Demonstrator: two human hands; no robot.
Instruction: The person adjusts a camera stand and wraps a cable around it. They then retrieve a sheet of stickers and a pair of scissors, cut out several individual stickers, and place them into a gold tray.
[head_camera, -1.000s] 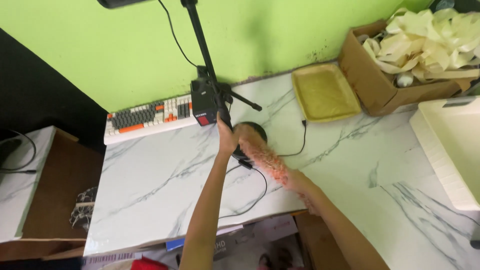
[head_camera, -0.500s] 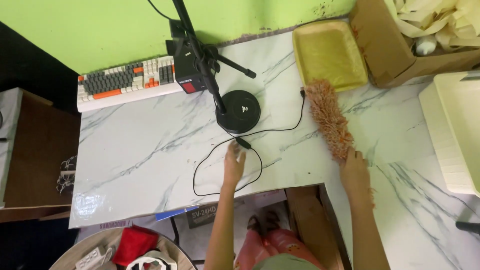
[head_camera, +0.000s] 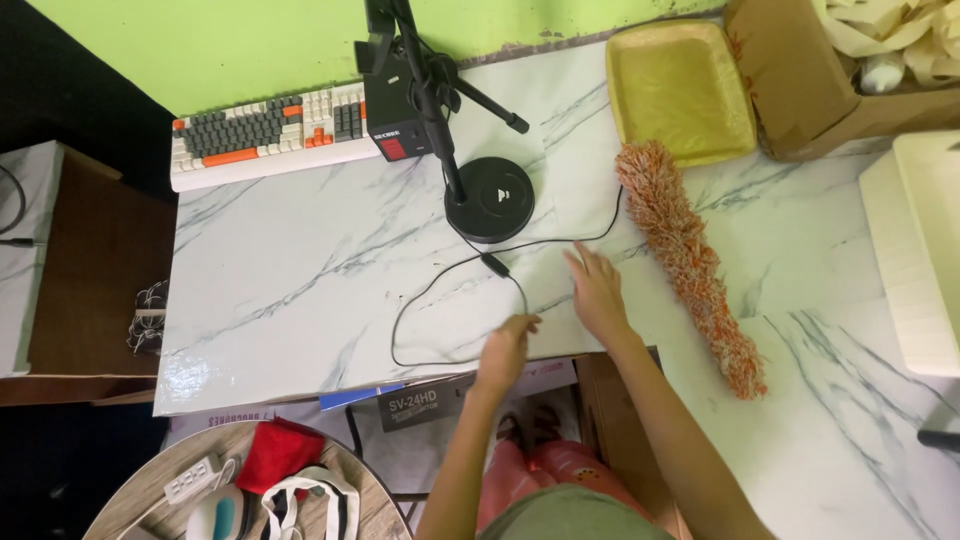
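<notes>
My left hand (head_camera: 505, 348) rests at the near edge of the marble table (head_camera: 290, 270), its fingers by the loop of a thin black cable (head_camera: 440, 275). My right hand (head_camera: 596, 290) lies flat on the table, fingers spread, holding nothing, just right of that cable. An orange and white fluffy duster (head_camera: 690, 260) lies on the table to the right of my right hand, apart from it. The cable runs up to the round black base of a stand (head_camera: 490, 200).
A grey, white and orange keyboard (head_camera: 265, 135) sits at the back left. A yellow tray (head_camera: 680, 90) and a cardboard box (head_camera: 810, 75) with crumpled paper stand at the back right. A white bin (head_camera: 920, 250) is at the right edge.
My right hand has let go of the duster, which now lies on the table, and moved left towards the cable. My left hand has drawn back to the table's near edge.
</notes>
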